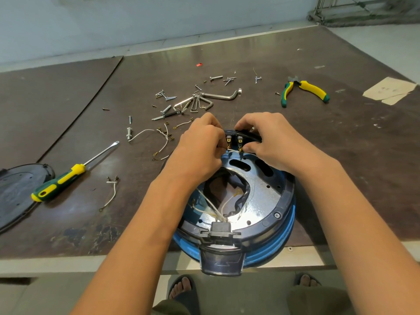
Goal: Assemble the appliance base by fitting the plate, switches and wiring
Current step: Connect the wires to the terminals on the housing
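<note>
Overhanging table (354, 183) edge, base (280, 212); L hand (201, 144), R hand (270, 137) grip switches (235, 140).

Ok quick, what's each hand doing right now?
Left hand: pinching a white wire at the switch terminals.
Right hand: gripping the black switch panel.

Glossy metal plate (259, 201) (blue plastic base (284, 242)) on worn tabletop (341, 155).

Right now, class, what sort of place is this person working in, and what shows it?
Probably a small repair or assembly workshop: a worn worktable strewn with loose screws, a screwdriver, pliers and hex keys, and an opened appliance base.
</note>
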A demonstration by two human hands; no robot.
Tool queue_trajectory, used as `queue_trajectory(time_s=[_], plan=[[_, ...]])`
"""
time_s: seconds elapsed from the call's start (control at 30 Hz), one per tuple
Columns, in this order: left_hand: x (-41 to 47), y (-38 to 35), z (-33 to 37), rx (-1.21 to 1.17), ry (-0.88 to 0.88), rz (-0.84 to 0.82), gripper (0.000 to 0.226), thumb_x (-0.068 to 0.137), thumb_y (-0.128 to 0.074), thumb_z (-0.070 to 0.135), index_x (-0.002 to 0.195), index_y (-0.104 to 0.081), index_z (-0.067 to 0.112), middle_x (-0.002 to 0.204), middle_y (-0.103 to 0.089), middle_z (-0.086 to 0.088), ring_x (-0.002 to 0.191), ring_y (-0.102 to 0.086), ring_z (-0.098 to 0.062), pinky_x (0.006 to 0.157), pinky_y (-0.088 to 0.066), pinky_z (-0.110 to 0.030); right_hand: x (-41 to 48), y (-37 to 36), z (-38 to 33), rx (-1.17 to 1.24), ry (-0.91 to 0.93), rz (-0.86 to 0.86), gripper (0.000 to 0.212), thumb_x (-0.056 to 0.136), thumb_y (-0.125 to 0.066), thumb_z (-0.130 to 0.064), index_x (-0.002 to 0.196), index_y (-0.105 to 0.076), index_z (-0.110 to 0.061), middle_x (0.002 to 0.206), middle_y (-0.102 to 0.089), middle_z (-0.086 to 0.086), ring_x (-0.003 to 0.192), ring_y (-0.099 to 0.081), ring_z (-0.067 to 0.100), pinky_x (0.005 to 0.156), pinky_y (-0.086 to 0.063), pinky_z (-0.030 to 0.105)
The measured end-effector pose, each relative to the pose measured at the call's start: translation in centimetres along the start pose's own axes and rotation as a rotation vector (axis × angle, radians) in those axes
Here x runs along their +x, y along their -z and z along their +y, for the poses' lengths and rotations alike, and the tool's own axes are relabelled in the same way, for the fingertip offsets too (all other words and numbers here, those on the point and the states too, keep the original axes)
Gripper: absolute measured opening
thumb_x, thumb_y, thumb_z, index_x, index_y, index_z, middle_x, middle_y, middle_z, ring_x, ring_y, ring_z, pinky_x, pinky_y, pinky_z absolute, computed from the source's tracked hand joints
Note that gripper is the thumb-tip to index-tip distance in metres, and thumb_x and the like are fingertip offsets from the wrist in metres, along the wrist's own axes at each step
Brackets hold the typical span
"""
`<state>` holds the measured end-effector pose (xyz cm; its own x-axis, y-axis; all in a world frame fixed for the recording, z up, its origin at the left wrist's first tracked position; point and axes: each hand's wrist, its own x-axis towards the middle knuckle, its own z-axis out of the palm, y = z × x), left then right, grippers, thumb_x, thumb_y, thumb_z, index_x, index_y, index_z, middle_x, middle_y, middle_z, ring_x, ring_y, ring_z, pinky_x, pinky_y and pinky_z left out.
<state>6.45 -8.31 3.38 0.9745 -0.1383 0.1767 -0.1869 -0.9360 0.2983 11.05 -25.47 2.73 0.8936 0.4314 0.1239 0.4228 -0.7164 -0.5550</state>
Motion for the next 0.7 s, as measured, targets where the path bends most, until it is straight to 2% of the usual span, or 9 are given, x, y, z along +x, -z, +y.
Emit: queue_trajectory(time_s=[0.1,0.2,0.27,0.4,0.53,0.7], plan=[[-0.2,-0.1,-0.1,-0.014,-0.018,0.02,0.01,0.083,-0.073,0.012,0.091,-0.068,0.017,0.121,-0.047,0.0,0.108,-0.051,-0.021,0.089,-0.052,-0.045,0.0,0.0,0.0,0.0,0.01,0.004,0.042,0.086,-0.074,-0.008,0.123,-0.063,-0.026,0.122,-0.063,-0.001,0.098,-0.05,0.008,0.086,-0.04,0.023],[-0.5,-0.1,0.1,0.0,-0.095,0.02,0.019,0.08,-0.08,0.018,0.094,-0.068,0.02,0.135,-0.041,-0.003,0.125,-0.044,-0.023,0.099,-0.046,-0.047,-0.1,0.1,0.0,0.008,0.011,0.002,0.042,0.086,-0.074,-0.007,0.123,-0.063,-0.026,0.121,-0.063,-0.001,0.099,-0.052,0.009,0.086,-0.04,0.023],[-0.4,0.0,0.6,0.04,-0.156,0.027,0.015,0.08,-0.081,0.018,0.091,-0.072,0.02,0.137,-0.042,-0.006,0.129,-0.041,-0.026,0.101,-0.043,-0.049,-0.1,0.0,0.0,0.015,0.007,-0.005,0.043,0.086,-0.074,-0.008,0.124,-0.063,-0.026,0.122,-0.063,0.0,0.103,-0.057,0.014,0.087,-0.041,0.024],[0.1,0.0,0.9,0.103,-0.169,0.032,0.009,0.082,-0.08,0.023,0.091,-0.077,0.02,0.136,-0.045,-0.005,0.129,-0.041,-0.025,0.096,-0.044,-0.049,-0.1,0.1,0.0,0.028,0.002,-0.002,0.044,0.086,-0.074,-0.008,0.125,-0.063,-0.025,0.123,-0.064,0.001,0.11,-0.06,0.018,0.087,-0.041,0.023],[0.3,-0.4,0.8,0.067,-0.16,-0.008,0.023,0.082,-0.078,0.039,0.091,-0.077,0.017,0.133,-0.044,-0.002,0.124,-0.043,-0.022,0.092,-0.048,-0.046,0.0,0.1,0.0,0.025,0.004,0.001,0.042,0.085,-0.075,-0.008,0.123,-0.064,-0.025,0.121,-0.065,0.001,0.108,-0.06,0.017,0.085,-0.04,0.023],[0.4,-0.5,0.7,0.013,-0.162,0.006,0.019,0.087,-0.074,0.034,0.091,-0.08,0.016,0.129,-0.047,-0.004,0.119,-0.047,-0.021,0.09,-0.048,-0.044,-0.1,0.1,0.0,0.034,0.007,0.013,0.041,0.084,-0.077,-0.009,0.12,-0.065,-0.025,0.118,-0.063,0.0,0.098,-0.052,0.011,0.083,-0.038,0.024]])
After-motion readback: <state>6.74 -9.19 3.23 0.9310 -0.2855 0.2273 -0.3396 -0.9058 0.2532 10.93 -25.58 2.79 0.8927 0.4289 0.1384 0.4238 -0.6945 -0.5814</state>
